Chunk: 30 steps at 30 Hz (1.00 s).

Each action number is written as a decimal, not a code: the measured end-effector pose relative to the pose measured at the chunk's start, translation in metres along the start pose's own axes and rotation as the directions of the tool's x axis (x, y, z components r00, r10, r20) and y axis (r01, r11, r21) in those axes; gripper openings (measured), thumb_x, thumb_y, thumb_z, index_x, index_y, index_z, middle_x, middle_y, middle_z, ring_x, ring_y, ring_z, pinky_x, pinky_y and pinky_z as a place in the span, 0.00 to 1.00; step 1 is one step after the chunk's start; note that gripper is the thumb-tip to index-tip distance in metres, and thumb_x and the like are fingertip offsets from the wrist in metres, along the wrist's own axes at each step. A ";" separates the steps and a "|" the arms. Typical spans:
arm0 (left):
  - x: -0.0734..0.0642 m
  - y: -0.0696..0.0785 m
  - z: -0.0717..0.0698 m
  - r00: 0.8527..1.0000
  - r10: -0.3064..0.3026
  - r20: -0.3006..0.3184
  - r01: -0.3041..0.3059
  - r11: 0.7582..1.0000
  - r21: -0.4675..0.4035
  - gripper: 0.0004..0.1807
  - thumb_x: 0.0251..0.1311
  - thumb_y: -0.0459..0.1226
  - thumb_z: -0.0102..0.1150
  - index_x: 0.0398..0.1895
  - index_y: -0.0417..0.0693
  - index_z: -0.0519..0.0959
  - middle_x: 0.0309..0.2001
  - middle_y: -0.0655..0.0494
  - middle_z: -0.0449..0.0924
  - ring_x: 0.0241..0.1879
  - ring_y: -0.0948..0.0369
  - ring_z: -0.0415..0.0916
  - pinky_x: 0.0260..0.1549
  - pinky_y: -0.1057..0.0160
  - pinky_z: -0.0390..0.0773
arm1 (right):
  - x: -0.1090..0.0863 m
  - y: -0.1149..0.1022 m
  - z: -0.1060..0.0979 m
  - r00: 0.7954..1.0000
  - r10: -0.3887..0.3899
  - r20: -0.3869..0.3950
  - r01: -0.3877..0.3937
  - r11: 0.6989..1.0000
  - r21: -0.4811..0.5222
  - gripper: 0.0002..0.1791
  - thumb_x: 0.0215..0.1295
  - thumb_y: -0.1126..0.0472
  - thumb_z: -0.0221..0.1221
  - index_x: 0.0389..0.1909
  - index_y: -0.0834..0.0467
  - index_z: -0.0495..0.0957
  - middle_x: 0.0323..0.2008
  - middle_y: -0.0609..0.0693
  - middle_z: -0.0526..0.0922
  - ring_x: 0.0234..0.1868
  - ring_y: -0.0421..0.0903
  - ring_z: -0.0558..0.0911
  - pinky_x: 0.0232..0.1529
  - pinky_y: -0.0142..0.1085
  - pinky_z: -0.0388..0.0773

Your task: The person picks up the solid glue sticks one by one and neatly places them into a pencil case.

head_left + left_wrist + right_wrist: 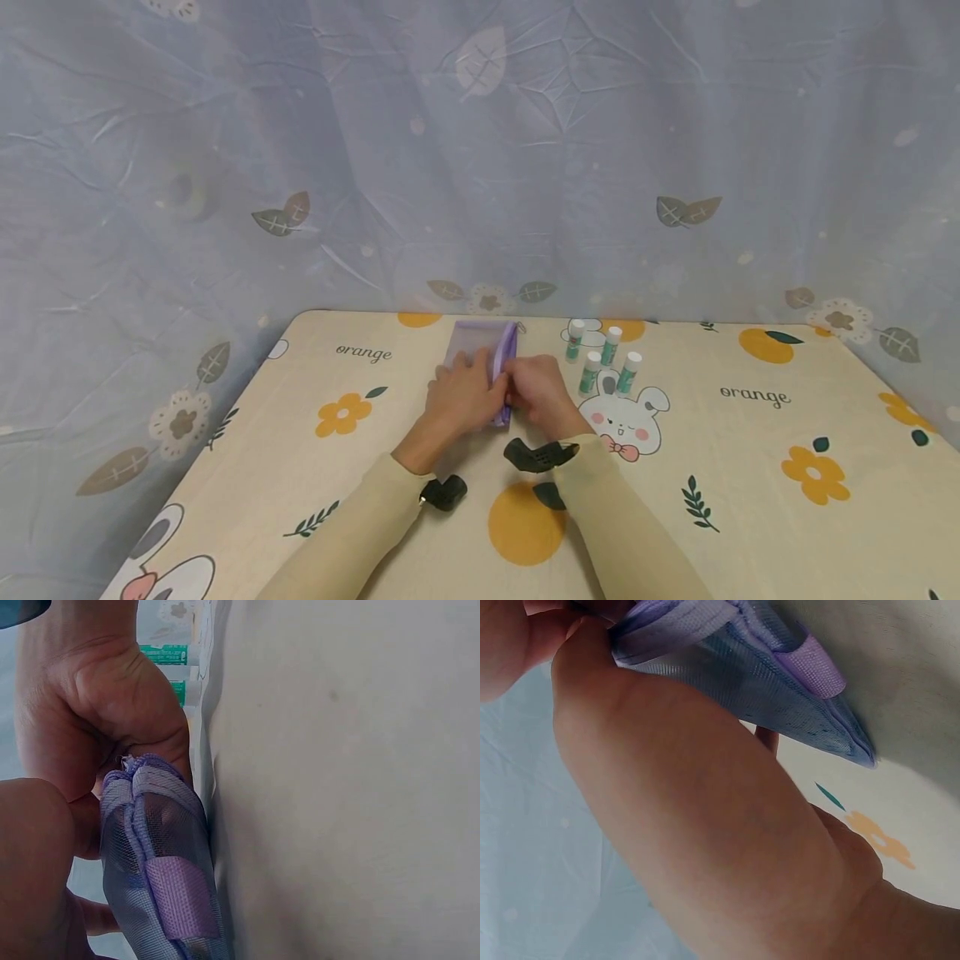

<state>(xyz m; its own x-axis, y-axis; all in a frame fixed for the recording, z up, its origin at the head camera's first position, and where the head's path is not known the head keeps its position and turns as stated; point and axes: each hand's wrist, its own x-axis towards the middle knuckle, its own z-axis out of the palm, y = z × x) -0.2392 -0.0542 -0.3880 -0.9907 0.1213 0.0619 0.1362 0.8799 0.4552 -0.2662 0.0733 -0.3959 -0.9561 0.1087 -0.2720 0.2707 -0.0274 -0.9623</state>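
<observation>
A pale purple mesh zipper pouch (476, 335) lies on the patterned cloth in front of me, its zipper edge along the right side. My left hand (467, 392) rests over the pouch, fingers spread across the mesh and thumb at the zipper edge. Right beside that thumb, my right hand (542, 387) pinches the same edge with curled fingers. In the left wrist view, the end of the pouch (176, 847) stands up between the hands, showing a purple fabric tab (180, 896). The right hand's fingertips are partly hidden behind the pouch edge.
Several small white-capped tubes with green labels (627, 375) stand just right of my right hand. The tabletop is covered by a cream cloth (420, 542) printed with oranges, flowers and rabbits. A bluish leaf-printed curtain (480, 167) hangs behind the far edge.
</observation>
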 end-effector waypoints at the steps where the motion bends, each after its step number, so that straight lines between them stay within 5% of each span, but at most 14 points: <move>1: 0.000 0.000 0.000 1.000 0.000 0.002 0.000 1.000 0.000 0.35 0.78 0.58 0.45 0.79 0.50 0.67 0.67 0.37 0.73 0.58 0.35 0.73 0.57 0.35 0.74 | 0.000 0.000 0.000 1.000 -0.002 0.001 0.002 1.000 -0.006 0.06 0.61 0.71 0.54 0.33 0.65 0.80 0.23 0.47 0.75 0.22 0.41 0.75 0.25 0.31 0.75; 6: 0.000 0.000 0.000 1.000 -0.004 0.014 0.004 1.000 -0.003 0.34 0.78 0.56 0.46 0.80 0.50 0.66 0.67 0.37 0.73 0.57 0.35 0.73 0.58 0.35 0.74 | -0.003 -0.003 0.001 0.999 -0.047 0.004 0.048 0.998 -0.051 0.09 0.62 0.71 0.53 0.32 0.67 0.83 0.21 0.47 0.76 0.22 0.41 0.75 0.26 0.31 0.75; 10: 0.000 0.001 -0.001 1.000 -0.009 0.013 0.009 1.000 0.001 0.34 0.78 0.54 0.46 0.80 0.50 0.65 0.67 0.36 0.73 0.58 0.34 0.73 0.58 0.34 0.74 | -0.004 -0.004 0.001 0.996 -0.092 -0.016 0.089 0.986 -0.144 0.13 0.67 0.68 0.56 0.40 0.69 0.88 0.24 0.47 0.79 0.24 0.40 0.77 0.27 0.30 0.76; 20: 0.001 0.000 0.001 1.000 -0.015 0.004 0.015 1.000 -0.004 0.33 0.78 0.55 0.46 0.79 0.50 0.66 0.66 0.36 0.73 0.59 0.34 0.73 0.59 0.34 0.74 | -0.006 -0.009 -0.001 0.978 -0.185 -0.094 0.136 0.915 -0.379 0.18 0.71 0.59 0.62 0.55 0.62 0.88 0.44 0.58 0.91 0.39 0.46 0.85 0.39 0.32 0.81; 26: 0.002 -0.001 0.003 1.000 -0.009 -0.007 0.009 1.000 -0.005 0.33 0.78 0.55 0.47 0.78 0.50 0.67 0.67 0.36 0.74 0.59 0.32 0.73 0.58 0.33 0.74 | -0.005 -0.012 -0.003 0.955 -0.263 -0.137 0.193 0.903 -0.385 0.20 0.67 0.60 0.63 0.57 0.62 0.87 0.46 0.61 0.91 0.36 0.47 0.88 0.35 0.31 0.81; 30: 0.001 0.000 0.002 1.000 -0.010 -0.003 0.010 1.000 -0.003 0.33 0.78 0.54 0.47 0.79 0.50 0.66 0.67 0.36 0.74 0.60 0.32 0.73 0.58 0.33 0.74 | -0.006 -0.015 -0.003 0.944 -0.293 -0.154 0.220 0.903 -0.369 0.22 0.68 0.58 0.66 0.61 0.61 0.85 0.54 0.61 0.90 0.48 0.53 0.89 0.45 0.39 0.85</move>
<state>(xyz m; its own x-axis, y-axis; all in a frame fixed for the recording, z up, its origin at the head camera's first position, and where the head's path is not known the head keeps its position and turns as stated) -0.2402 -0.0536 -0.3899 -0.9920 0.1110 0.0599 0.1261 0.8798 0.4583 -0.2644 0.0762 -0.3797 -0.9644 0.2633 0.0260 0.0750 0.3663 -0.9275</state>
